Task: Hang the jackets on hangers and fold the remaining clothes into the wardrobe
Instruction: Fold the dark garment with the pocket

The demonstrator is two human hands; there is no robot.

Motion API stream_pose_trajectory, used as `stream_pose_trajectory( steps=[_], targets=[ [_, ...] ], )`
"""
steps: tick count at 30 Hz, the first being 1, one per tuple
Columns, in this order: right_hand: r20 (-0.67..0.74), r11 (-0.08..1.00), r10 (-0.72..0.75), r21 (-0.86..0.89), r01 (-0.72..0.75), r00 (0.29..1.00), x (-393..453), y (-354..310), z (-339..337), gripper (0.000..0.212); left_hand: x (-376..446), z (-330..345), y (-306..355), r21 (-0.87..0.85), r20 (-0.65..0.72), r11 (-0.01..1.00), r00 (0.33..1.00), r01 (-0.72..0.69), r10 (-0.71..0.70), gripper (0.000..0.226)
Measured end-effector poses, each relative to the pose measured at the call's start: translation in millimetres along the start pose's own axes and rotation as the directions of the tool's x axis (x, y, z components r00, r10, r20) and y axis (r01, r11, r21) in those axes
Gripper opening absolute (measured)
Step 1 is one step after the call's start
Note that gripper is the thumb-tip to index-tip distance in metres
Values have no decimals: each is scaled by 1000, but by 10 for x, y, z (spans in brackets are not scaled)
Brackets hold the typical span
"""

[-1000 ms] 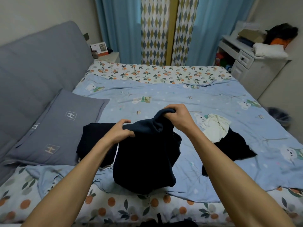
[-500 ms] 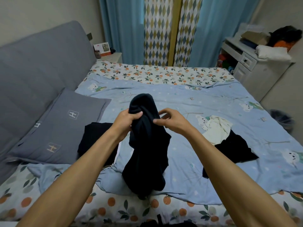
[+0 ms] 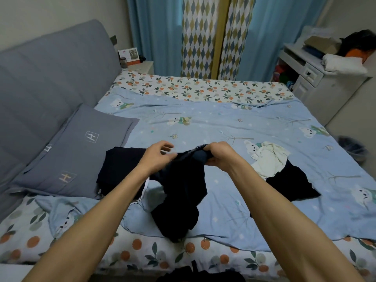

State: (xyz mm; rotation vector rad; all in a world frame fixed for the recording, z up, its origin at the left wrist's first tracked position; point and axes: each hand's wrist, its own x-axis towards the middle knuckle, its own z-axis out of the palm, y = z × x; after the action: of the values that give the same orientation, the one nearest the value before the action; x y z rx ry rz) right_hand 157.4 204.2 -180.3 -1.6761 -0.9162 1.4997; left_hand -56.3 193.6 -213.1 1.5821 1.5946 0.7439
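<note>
I hold a dark navy garment above the near side of the bed. My right hand grips its bunched top edge. My left hand pinches the same edge a little to the left; its fingertips are blurred. The cloth hangs down between my forearms and its lower end lies on the blue quilt. A dark pile of clothes lies behind my left wrist. To the right, a white garment lies crumpled on a black one.
A grey pillow leans against the grey headboard on the left. A white cabinet piled with things stands at the back right, with a dark bin by the bed. More dark cloth shows at the bottom edge.
The garment was raised and bunched between both hands; now it is lower, and my hands have drawn apart along its top edge, spreading it.
</note>
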Motion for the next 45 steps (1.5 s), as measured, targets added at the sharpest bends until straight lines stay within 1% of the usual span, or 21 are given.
stream_pose_trajectory(
  steps=[3, 5, 7, 9, 11, 13, 15, 17, 20, 23, 24, 26, 28, 29, 31, 34, 36, 39, 40, 43, 45],
  targets=[
    [19, 985, 98, 144, -100, 995, -32, 49, 116, 15, -206, 149, 95, -52, 210, 996, 974, -77, 87, 36],
    [79, 955, 134, 255, -150, 988, -44, 73, 197, 15, -249, 270, 97, 37, 178, 992, 978, -117, 108, 47],
    [140, 923, 145, 339, -185, 980, -49, 92, 227, 13, -222, 355, 58, 93, 74, 985, 988, -143, 137, 39],
    [173, 923, 140, 335, -192, 975, -49, 115, 226, 9, -207, 351, 29, 136, -19, 978, 986, -159, 163, 19],
    [186, 929, 151, 309, -204, 971, -44, 184, 192, 6, -183, 310, -4, 134, -74, 979, 984, -151, 162, 29],
    [190, 915, 155, 344, -213, 969, -32, 274, 173, 5, -200, 280, 2, 68, -40, 987, 988, -149, 152, 28],
    [226, 878, 155, 414, -239, 962, -9, 344, 163, 8, -259, 318, 28, 2, 79, 991, 988, -136, 135, 26],
    [300, 892, 164, 360, -271, 940, -35, 365, 191, 13, -301, 404, -31, 48, 109, 987, 983, -154, 148, 35],
    [396, 931, 211, 197, -307, 894, -72, 356, 217, 26, -340, 451, -155, 148, -19, 970, 980, -192, 197, 23],
    [461, 935, 231, 138, -327, 857, -78, 381, 199, 40, -354, 448, -233, 158, -62, 971, 979, -182, 194, 23],
    [442, 946, 231, 106, -306, 867, -73, 397, 200, 41, -357, 444, -239, 116, -78, 982, 984, -148, 158, 23],
    [321, 981, 194, -63, -183, 927, -84, 441, 214, 35, -360, 403, -231, -92, -97, 995, 995, -37, 28, 19],
    [186, 961, 50, -275, 3, 981, -79, 507, 222, 27, -359, 333, -220, -323, -77, 946, 995, 43, -71, 18],
    [171, 932, -40, -348, 98, 984, -62, 546, 217, 27, -361, 292, -212, -381, -53, 923, 995, 58, -84, 18],
    [263, 847, -182, -448, 287, 948, -11, 608, 210, 43, -399, 198, -149, -441, 13, 895, 998, 65, -66, 21],
    [503, 728, -237, -476, 495, 831, -25, 583, 303, 70, -459, 38, -37, -509, 117, 859, 993, 47, 15, 22],
    [582, 690, -248, -456, 563, 775, -24, 540, 400, 61, -485, -48, 13, -583, 172, 809, 985, 81, 26, 14],
    [596, 666, -269, -452, 593, 756, -13, 511, 486, 13, -474, -148, -22, -640, 147, 763, 989, 89, 8, 13],
    [601, 672, -261, -449, 589, 756, -10, 516, 502, 7, -484, -190, -46, -642, 128, 763, 992, 79, 5, 12],
    [613, 682, -268, -424, 596, 743, 1, 559, 554, 16, -498, -277, -125, -621, 98, 780, 995, 71, -13, 10],
    [611, 682, -314, -387, 620, 727, -4, 565, 629, 9, -526, -319, -157, -631, 86, 772, 996, 80, -34, 14]
  ],
)
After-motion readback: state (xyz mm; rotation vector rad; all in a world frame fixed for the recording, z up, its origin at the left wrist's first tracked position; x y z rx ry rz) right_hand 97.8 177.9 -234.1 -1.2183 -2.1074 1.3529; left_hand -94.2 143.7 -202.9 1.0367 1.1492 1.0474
